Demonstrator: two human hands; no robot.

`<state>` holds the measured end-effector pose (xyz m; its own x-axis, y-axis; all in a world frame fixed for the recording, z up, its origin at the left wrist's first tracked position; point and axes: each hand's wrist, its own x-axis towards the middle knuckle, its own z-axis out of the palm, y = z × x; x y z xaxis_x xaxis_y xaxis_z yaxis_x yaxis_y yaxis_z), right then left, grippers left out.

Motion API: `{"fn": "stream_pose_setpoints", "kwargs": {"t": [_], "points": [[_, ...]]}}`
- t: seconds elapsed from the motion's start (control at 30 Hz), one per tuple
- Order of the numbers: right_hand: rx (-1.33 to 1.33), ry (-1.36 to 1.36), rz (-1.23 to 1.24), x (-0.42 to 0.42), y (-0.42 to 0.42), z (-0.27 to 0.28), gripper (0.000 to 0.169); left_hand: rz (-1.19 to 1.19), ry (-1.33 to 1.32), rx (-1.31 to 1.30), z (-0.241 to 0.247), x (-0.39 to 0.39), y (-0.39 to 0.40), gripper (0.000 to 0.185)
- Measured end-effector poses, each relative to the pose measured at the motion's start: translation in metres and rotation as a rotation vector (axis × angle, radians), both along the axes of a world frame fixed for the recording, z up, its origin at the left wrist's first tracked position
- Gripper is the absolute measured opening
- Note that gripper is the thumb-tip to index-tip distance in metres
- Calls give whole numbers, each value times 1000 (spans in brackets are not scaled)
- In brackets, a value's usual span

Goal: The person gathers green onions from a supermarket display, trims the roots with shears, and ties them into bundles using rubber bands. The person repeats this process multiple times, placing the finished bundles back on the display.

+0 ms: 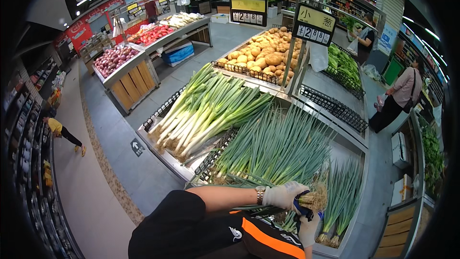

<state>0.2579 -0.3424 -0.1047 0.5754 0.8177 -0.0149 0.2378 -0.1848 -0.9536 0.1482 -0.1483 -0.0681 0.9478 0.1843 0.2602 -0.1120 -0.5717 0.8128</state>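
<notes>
My left hand (285,195), in a whitish work glove with a metal watch at the wrist, grips a bunch of scallions; its root end (315,198) sticks out to the right. Just below, my gloved right hand (308,231) is close under the bunch, its fingers largely hidden. Dark blue material (304,210) shows between the hands; whether it is glove or band I cannot tell. Beyond them lies a broad heap of loose scallions (273,144), roots towards me. Two tied scallion bunches (337,201) rest to the right in the metal-edged display bin (363,172).
Leeks (208,111) lie left of a black plastic divider (217,153). Potatoes (266,54) and leafy greens (341,64) are farther back. Price signs (312,24) stand on metal posts (289,64). A shopper (402,86) stands right; another person (59,129) bends at shelves left.
</notes>
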Motion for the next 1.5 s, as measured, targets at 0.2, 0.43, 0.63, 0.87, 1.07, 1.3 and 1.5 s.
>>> {"fn": "stream_pose_setpoints", "kwargs": {"t": [0.2, 0.43, 0.63, 0.87, 1.07, 1.3, 1.5], "points": [[135, -17, -138, -11, -4, 19, 38, -154, 107, 24, -5, 22, -17, 73], [0, -595, -85, -9, -19, -11, 28, -146, -13, 191, -2, 19, -28, 60], [-252, -561, -180, 5, -13, -23, 24, -97, -6, 481, -7, 32, -50, 59], [-484, -390, -754, 114, -117, -83, 22, -429, 245, 1004, 101, 80, -75, 42], [-488, -315, -919, 85, -177, -76, 29, -540, -19, 1468, 91, 220, -113, 29], [-595, -21, -742, 42, -206, -85, 68, -735, -282, 1516, -52, 357, -192, 27], [-689, -315, -759, 49, -232, -99, 61, -855, 186, 1313, -173, 357, -234, 61]]}}
